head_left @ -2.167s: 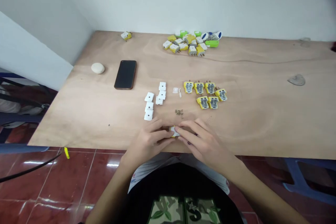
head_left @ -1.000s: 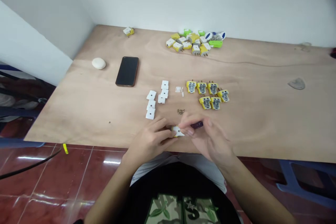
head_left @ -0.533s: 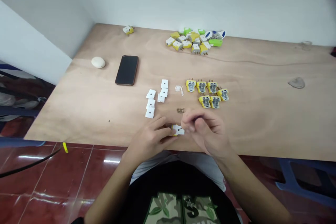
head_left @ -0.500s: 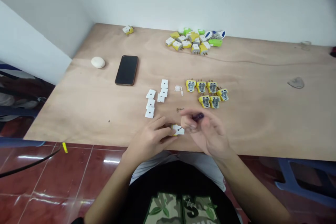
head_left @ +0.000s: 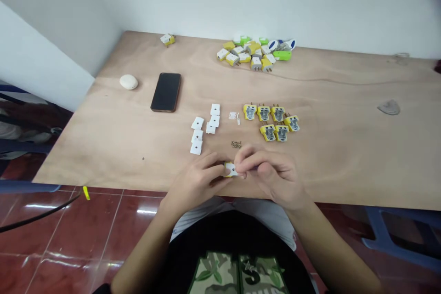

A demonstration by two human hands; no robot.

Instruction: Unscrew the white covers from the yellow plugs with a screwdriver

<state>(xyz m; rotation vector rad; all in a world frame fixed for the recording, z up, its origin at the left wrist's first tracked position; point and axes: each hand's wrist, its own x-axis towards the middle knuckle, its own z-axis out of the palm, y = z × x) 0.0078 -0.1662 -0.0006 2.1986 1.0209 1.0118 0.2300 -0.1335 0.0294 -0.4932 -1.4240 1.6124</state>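
My left hand (head_left: 197, 180) is closed on a small yellow and white plug (head_left: 230, 169), pinning it against the wooden table (head_left: 113, 138) near the front edge. My right hand (head_left: 273, 173) is pinched shut just right of the plug, fingertips touching it. It grips a small dark-handled tool that the fingers hide almost entirely. A little heap of brass screws (head_left: 236, 144) lies just beyond the hands.
Several white covers (head_left: 197, 135) lie left of the screws, and several open yellow plug halves (head_left: 270, 121) lie to the right. At the back sits a pile of assembled plugs (head_left: 255, 53). A black phone (head_left: 166, 91) and a white oval object (head_left: 128, 81) lie to the left.
My right hand lifted off the plug with a dark purple-handled tool, wavered above it, and has come back down pinched against the plug. My left hand stayed on the plug.
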